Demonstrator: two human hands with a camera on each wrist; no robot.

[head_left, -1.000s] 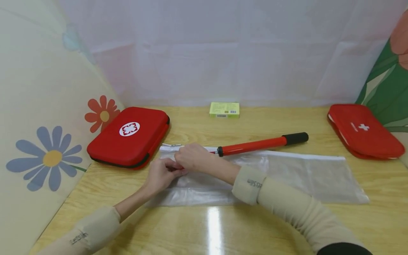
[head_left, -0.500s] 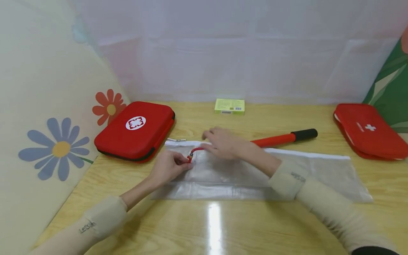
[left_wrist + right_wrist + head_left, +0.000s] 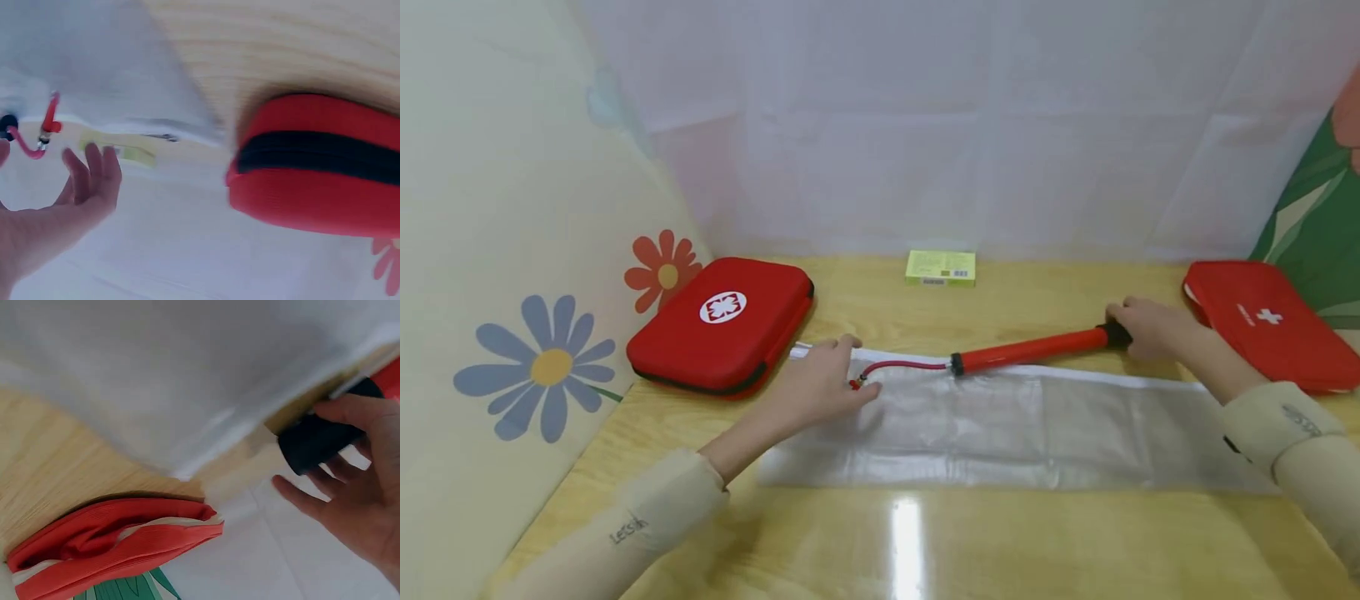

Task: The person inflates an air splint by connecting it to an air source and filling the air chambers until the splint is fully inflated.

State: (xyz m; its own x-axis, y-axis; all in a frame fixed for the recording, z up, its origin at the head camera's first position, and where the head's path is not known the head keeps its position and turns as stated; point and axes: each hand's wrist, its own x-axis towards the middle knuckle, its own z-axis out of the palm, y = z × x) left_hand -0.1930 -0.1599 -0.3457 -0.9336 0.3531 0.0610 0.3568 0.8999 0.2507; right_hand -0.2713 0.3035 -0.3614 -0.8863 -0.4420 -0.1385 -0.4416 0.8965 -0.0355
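Note:
A red hand pump (image 3: 1033, 350) with a black handle (image 3: 322, 440) lies along the white zip edge of a clear plastic bag (image 3: 1000, 425). My right hand (image 3: 1153, 327) grips that handle, thumb on one side and fingers on the other. From the pump's left end a thin red hose (image 3: 910, 364) curves to a red nozzle (image 3: 51, 119). Close to the nozzle is my left hand (image 3: 820, 383), thumb spread from the fingers. In the left wrist view a gap shows between those fingers and the nozzle.
To the left stands a red hard first aid case (image 3: 715, 325). A soft red first aid pouch (image 3: 1270, 325) lies at the right, beyond my right hand. At the back of the wooden table (image 3: 820, 542) is a small yellow-green box (image 3: 940, 268).
My right hand has gone from the hose end to the pump's black handle at the right and taken hold of it. My left hand has let go of the red nozzle and spread its fingers.

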